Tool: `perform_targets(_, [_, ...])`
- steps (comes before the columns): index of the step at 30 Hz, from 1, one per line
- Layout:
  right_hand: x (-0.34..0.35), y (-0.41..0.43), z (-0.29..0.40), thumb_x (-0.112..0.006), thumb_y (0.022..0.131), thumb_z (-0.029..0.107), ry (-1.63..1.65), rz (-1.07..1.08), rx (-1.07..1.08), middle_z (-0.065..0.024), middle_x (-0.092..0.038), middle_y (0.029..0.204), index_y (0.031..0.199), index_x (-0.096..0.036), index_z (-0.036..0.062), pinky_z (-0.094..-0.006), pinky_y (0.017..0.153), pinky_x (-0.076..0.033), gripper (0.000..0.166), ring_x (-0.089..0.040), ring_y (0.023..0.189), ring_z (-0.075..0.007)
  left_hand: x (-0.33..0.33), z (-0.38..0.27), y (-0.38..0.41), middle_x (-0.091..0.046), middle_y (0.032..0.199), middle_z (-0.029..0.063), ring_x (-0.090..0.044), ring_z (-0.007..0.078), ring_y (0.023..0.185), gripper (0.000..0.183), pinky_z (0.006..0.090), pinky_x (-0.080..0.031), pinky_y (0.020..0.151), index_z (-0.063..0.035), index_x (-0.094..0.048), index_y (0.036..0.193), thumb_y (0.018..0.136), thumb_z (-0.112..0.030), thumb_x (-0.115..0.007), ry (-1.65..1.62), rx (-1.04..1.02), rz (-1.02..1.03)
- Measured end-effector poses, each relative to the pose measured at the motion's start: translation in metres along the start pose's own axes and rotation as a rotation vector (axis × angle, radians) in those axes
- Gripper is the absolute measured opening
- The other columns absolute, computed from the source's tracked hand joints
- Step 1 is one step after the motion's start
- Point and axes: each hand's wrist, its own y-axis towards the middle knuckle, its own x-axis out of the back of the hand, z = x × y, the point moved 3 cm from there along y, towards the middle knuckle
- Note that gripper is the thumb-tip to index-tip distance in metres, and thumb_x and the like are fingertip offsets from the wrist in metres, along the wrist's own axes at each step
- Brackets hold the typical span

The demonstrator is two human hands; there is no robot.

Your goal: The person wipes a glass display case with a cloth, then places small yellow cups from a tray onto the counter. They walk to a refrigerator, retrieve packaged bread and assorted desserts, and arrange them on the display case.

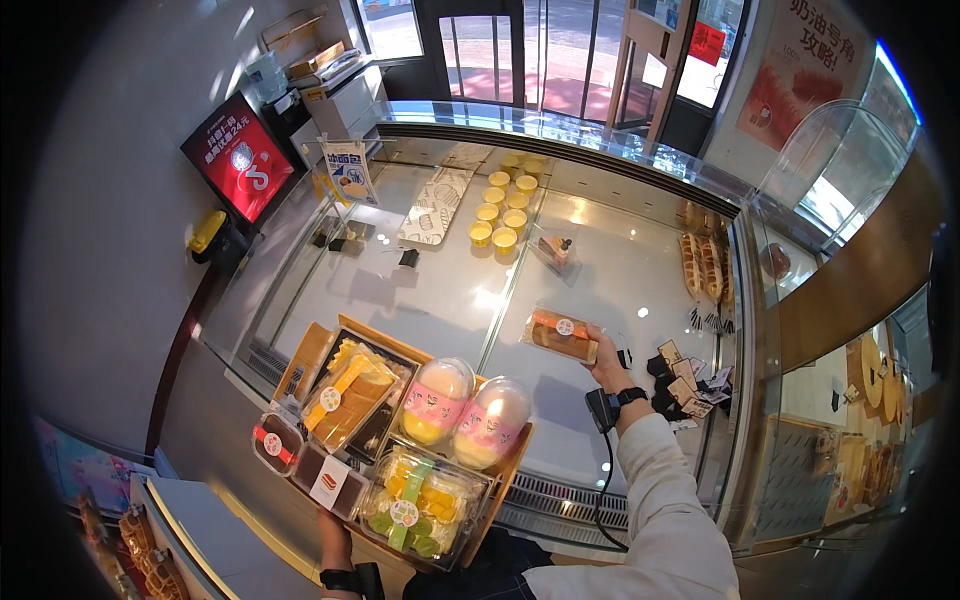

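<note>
My right hand [606, 361] grips one end of a clear-wrapped cake [562, 334] bearing a round sticker, held over the white floor of a glass display case. At the lower left, my left hand [334, 529] is under the near edge of a wooden tray [514, 469] and holds it up; most of its fingers are hidden. On the tray are two dome-lidded cups with pink bands [439, 401], a fruit-topped dessert box [420, 506], a box of yellow cake [349, 397], and two small dark dessert boxes [277, 446].
In the case stand several yellow cups [504, 240], a patterned board [436, 206], a wrapped cake wedge [556, 249], long bagged breads [703, 266] and a pile of price tags [686, 382]. A glass rail [540, 120] bounds the far side. Bread shelves [154, 555] stand lower left.
</note>
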Motion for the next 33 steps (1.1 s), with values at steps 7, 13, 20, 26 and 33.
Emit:
perform_targets(7, [0.006,0.084,-0.073,-0.065,0.086,0.021,0.012,-0.154,0.078,-0.0121,-0.065,0.097,0.108,-0.058,-0.0032,-0.0356,0.071,-0.054,0.033,-0.066,0.080,-0.0236,0.010,0.012,-0.003,-0.059,0.120,0.0085,-0.059,0.0224,0.106,0.043,0.0333,-0.048,0.090,-0.0027,-0.050,0.127,0.098,-0.034,-0.043,-0.131,0.022,-0.060])
perform_targets(13, [0.010,0.124,-0.095,-0.070,0.082,0.028,-0.017,-0.064,0.083,-0.0112,-0.061,0.101,0.111,-0.053,-0.0033,-0.0353,0.073,-0.051,0.046,-0.062,0.085,-0.0218,0.019,0.018,-0.010,-0.062,0.111,0.0084,-0.061,0.0189,0.094,0.038,0.0320,-0.050,0.082,-0.0003,-0.055,0.122,0.098,-0.028,-0.045,0.052,0.062,-0.151])
perform_targets(20, [0.024,0.148,-0.089,-0.067,0.081,0.035,-0.545,-0.374,-0.001,-0.0135,-0.058,0.112,0.123,-0.046,-0.0041,-0.0344,0.080,-0.048,0.061,-0.060,0.094,-0.0229,-0.026,-0.016,-0.005,-0.062,0.115,0.0119,-0.059,0.0211,0.106,0.043,0.0327,-0.046,0.092,0.0022,-0.054,0.124,0.098,-0.031,-0.044,-0.045,0.126,-0.134])
perform_targets(26, [-0.043,0.069,0.008,-0.063,0.086,0.024,-0.616,-0.058,0.096,-0.0064,-0.060,0.102,0.122,-0.048,0.0029,-0.0265,0.083,-0.045,0.044,-0.057,0.094,-0.0146,-0.019,0.003,-0.013,-0.065,0.105,0.0097,-0.060,0.0190,0.093,0.038,0.0313,-0.046,0.086,0.0030,-0.061,0.110,0.096,-0.028,-0.043,-0.039,0.185,-0.164])
perform_targets(33, [-0.269,-0.160,0.106,-0.060,0.088,0.009,-1.072,0.969,0.760,-0.0081,-0.062,0.107,0.125,-0.049,0.0025,-0.0295,0.089,-0.044,0.039,-0.057,0.101,-0.0152,-0.013,0.014,-0.004,-0.060,0.084,0.0038,-0.052,0.0153,0.074,0.034,0.0294,-0.043,0.067,0.0026,-0.061,0.094,0.092,-0.027,-0.045,0.035,0.183,-0.129])
